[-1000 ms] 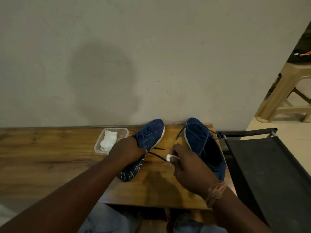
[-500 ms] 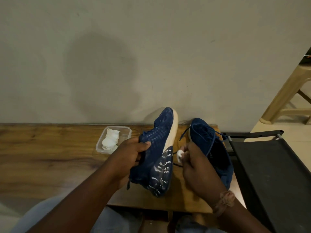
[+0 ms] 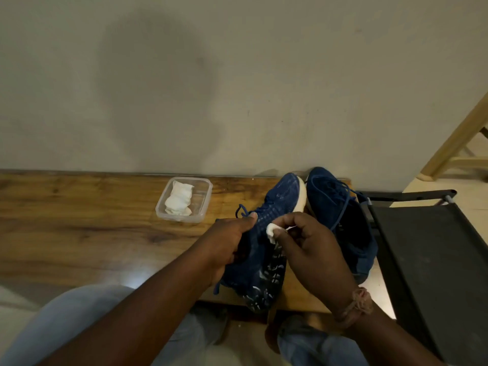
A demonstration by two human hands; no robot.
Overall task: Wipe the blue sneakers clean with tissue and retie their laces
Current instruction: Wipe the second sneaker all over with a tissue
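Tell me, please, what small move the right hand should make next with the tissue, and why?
Probably press the tissue wad against the side of the tilted sneaker and start to rub. The left hand grips that sneaker, turned sole-outward, and the right hand pinches the wad just beside its upper, so the surface is exposed and steady.

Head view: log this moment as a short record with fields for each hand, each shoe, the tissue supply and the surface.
left hand: grips the held sneaker, tipped on its side, sole showing
right hand: pinches a tissue wad against that sneaker
other sneaker: upright on the table, laces loose
container: clear, holds folded tissue
table: wooden, against the wall
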